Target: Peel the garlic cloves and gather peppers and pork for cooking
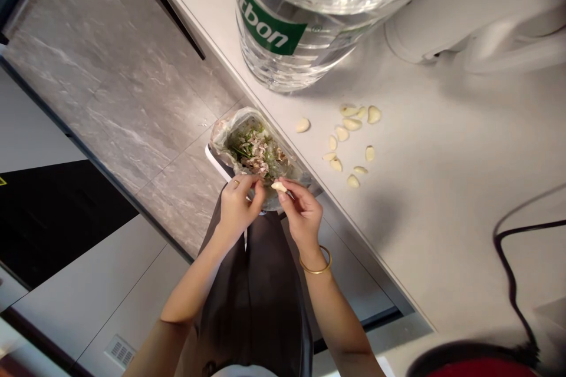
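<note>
One pale garlic clove (278,187) sits mid-frame, pinched at the tips of your right hand (305,209) and jutting leftward; your left hand (241,203) curls just beside it (whether it grips anything, I cannot tell). Beyond, right of centre, loose cloves (352,124) dot the counter (442,165).

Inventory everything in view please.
Garlic cloves: thirteen, cream, twelve on counter, one in right hand.
Counter: one, white, right.
Bottle: one, clear, on counter.
Blurry object: one, white, top right.
Cable: one, black, right.
Round object: one, red and black, bottom right.
Bin: one, white rim, beside counter.
Scraps: uncounted, pinkish and green, inside.
Floor: one, grey, left.
Panel: one, black, left.
Trousers: one pair, dark, bottom.
Left hand: one, gold-ringed, near bin.
Right hand: one, gold-braceleted, near bin.
</note>
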Available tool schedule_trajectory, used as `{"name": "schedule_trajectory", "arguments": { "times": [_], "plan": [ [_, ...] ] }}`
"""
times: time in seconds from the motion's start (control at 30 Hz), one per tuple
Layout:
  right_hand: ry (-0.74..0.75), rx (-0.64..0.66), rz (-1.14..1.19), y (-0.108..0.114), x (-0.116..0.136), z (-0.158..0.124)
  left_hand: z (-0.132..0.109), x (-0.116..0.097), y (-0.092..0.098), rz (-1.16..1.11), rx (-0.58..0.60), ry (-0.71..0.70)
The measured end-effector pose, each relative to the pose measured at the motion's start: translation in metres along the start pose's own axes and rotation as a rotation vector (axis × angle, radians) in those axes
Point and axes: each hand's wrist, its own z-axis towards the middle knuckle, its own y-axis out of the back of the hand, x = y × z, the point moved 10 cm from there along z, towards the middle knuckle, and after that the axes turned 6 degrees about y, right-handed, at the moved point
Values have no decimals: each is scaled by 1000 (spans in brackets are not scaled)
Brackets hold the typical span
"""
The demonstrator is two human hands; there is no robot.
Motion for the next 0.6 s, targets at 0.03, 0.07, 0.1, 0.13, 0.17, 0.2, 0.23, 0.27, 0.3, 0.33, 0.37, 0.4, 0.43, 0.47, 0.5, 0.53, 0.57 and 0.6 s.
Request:
{"name": "schedule_trajectory", "arguments": {
  "times": [0.03,0.07,0.1,0.13,0.17,0.2,0.23,0.27,0.3,0.33,0.37,0.4,0.43,0.47,0.5,0.53,0.57,0.6],
  "plan": [
    [-21,-8,33,1,-3,0,0,-1,-1,-24,24,-1],
    [-37,-16,59,1,-6,0,0,-4,-3,-55,53,-8],
    [-49,-26,77,2,-9,0,-1,-7,-5,-90,79,-20],
    [-57,-37,89,2,-11,0,-2,-10,-6,-122,93,-33],
    [-63,-50,97,3,-13,0,-3,-12,-6,-144,95,-45],
    [-68,-63,99,3,-14,0,-4,-14,-6,-151,85,-57],
    [-71,-75,96,3,-14,0,-5,-15,-5,-142,69,-70],
    [-67,-82,85,3,-13,0,-6,-16,-5,-122,51,-85],
    [-57,-84,68,3,-12,0,-8,-17,-5,-94,35,-100],
    [-42,-81,46,2,-9,0,-9,-17,-5,-62,23,-116],
    [-23,-78,22,1,-5,0,-10,-17,-6,-28,18,-135],
    [-4,-74,-3,1,-1,1,-10,-18,-6,5,16,-156],
    [13,-72,-28,1,2,1,-11,-19,-7,37,16,-176],
    [25,-70,-54,1,5,1,-11,-19,-8,68,13,-193],
    [33,-69,-78,1,7,1,-11,-20,-8,97,7,-206],
    [41,-70,-100,1,9,1,-10,-21,-7,121,-2,-216],
    [46,-69,-116,1,10,2,-10,-22,-7,141,-11,-222],
    [50,-66,-124,1,11,2,-9,-23,-6,155,-18,-224]
  ]
}}
